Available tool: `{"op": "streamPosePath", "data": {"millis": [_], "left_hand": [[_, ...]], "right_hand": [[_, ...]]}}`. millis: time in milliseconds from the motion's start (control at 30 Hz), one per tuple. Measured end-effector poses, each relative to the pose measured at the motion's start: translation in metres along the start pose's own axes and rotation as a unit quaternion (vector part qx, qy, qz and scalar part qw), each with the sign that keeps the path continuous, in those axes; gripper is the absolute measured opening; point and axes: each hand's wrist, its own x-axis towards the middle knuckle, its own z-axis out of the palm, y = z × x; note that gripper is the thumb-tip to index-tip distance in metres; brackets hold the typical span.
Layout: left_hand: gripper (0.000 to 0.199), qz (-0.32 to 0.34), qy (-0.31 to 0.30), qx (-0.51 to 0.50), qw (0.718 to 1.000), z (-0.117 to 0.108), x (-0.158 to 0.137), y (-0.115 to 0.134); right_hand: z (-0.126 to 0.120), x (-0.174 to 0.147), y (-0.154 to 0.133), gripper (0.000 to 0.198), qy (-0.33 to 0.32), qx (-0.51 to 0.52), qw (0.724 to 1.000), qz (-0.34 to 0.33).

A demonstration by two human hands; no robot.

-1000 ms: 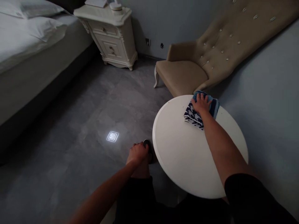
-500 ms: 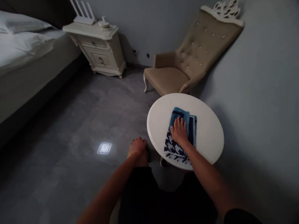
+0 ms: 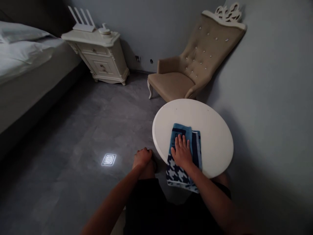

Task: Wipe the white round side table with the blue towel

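Observation:
My right hand point(image 3: 182, 153) lies flat on a folded towel point(image 3: 176, 173), fingers spread. Blue and navy, with a houndstooth pattern and stripes, the towel rests on a round white table point(image 3: 212, 133). Its near end hangs over the table's front edge. Left of the table, my left hand point(image 3: 142, 158) sits on my bent knee point(image 3: 148, 174) with its fingers curled down around it. The fingertips are partly hidden.
Beyond the table stands a tan tufted armchair point(image 3: 171, 83). A white nightstand point(image 3: 102, 63) bears a router point(image 3: 83, 26) and a small white object point(image 3: 104, 31). A bed point(image 3: 31, 78) is at left. A light pattern point(image 3: 109, 160) shines on the grey floor.
My right hand and the towel have slid toward me across the tabletop, so the towel's near end now overhangs the edge. My left hand stays on the knee. The view has shifted slightly.

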Motion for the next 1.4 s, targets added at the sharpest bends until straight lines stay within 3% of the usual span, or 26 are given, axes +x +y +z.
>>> {"op": "streamPosePath", "data": {"millis": [300,433,567,700,833,1000,1167,1400], "left_hand": [[0.055,-0.02,-0.027,0.004,0.999,-0.014,0.007,0.009],[0.052,-0.021,-0.034,0.015,0.999,-0.018,0.011,0.013],[0.05,-0.032,-0.034,0.013,0.999,-0.013,0.016,0.01],[0.05,-0.036,-0.029,0.012,0.999,-0.008,0.019,0.004],[0.052,-0.045,-0.023,0.01,0.999,-0.007,0.02,-0.002],[0.055,-0.044,-0.021,0.004,0.999,-0.01,0.02,0.0],[0.056,-0.031,-0.021,-0.003,0.999,-0.013,0.014,0.009],[0.055,-0.015,-0.003,-0.015,1.0,-0.008,0.002,0.015]], "right_hand": [[-0.031,0.219,0.069,0.079,0.009,-0.035,0.998,0.051],[-0.037,0.301,0.095,0.081,0.012,-0.03,0.997,0.066],[-0.034,0.36,0.119,0.082,0.023,-0.003,0.997,0.072],[-0.028,0.388,0.134,0.08,0.035,-0.005,0.996,0.078],[-0.026,0.384,0.134,0.079,0.048,-0.008,0.996,0.074],[-0.032,0.337,0.111,0.08,0.038,-0.004,0.996,0.078],[-0.032,0.254,0.074,0.078,0.019,-0.021,0.997,0.067],[-0.019,0.101,0.011,0.078,0.005,-0.028,0.999,0.018]]}}
